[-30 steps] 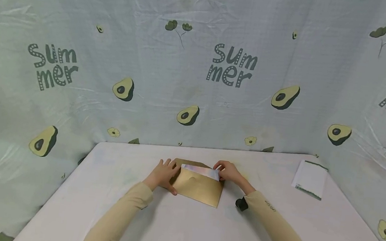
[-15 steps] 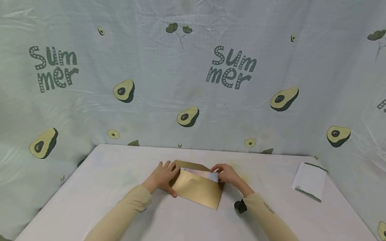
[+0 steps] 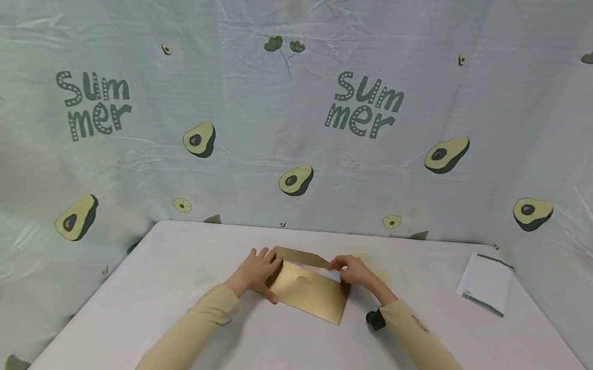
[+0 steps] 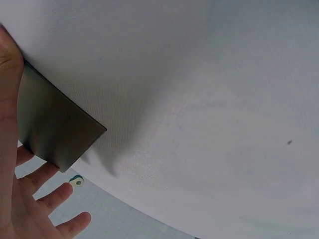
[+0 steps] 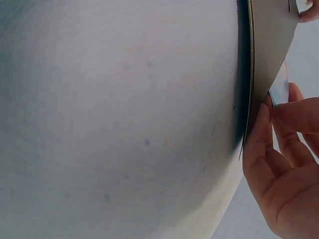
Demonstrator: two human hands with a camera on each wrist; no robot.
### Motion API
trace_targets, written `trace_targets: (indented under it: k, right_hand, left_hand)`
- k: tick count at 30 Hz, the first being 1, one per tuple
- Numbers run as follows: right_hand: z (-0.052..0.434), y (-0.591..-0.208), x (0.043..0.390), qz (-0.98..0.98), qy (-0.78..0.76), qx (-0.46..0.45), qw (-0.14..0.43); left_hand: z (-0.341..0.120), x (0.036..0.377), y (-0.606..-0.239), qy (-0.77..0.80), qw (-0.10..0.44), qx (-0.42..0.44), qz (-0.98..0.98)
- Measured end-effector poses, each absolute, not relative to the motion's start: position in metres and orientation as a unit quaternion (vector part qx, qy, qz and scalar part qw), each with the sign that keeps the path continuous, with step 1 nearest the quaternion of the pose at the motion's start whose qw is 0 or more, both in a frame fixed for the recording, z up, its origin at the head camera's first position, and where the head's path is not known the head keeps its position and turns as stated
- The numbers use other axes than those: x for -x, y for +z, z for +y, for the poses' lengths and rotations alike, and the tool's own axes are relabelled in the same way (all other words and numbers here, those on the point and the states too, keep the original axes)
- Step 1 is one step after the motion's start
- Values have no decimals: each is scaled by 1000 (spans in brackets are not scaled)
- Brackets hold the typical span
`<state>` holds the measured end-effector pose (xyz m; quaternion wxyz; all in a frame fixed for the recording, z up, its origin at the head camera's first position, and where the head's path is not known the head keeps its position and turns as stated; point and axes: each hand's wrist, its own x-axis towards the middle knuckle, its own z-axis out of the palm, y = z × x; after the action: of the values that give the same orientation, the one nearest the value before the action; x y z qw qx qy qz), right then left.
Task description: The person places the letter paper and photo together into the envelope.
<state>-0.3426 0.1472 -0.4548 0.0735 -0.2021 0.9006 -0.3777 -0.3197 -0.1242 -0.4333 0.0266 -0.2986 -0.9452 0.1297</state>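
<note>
A gold envelope (image 3: 312,294) is tilted up off the table, its flap (image 3: 301,256) standing open at the back. From its mouth shows a narrow strip of a pale pink and blue card (image 3: 329,273). My left hand (image 3: 257,273) grips the envelope's left end, thumb at the near edge and fingertips at the far edge; in the left wrist view the envelope's corner (image 4: 65,124) juts past the palm. With thumb and fingers my right hand (image 3: 355,272) pinches the right end of the card (image 5: 282,87), close beside the envelope's edge.
A white pad-like stack with green-patterned edges (image 3: 487,284) lies at the table's back right. Under the right wrist hangs a small black device (image 3: 375,320). Behind the white table (image 3: 277,364) stands a cloth (image 3: 251,102) printed with avocados.
The card has slid down into the envelope, so a narrower strip of it shows. My right hand has lowered with it. My left hand keeps its grip. The head view has shifted slightly.
</note>
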Motion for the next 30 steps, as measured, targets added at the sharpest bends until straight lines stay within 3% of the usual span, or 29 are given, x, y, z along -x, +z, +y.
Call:
trace_targets:
  k: [30]
  right_hand:
    - [149,-450,346,881,-396,224,130]
  left_hand:
    - [-120,322,-433,109,31,283,-952]
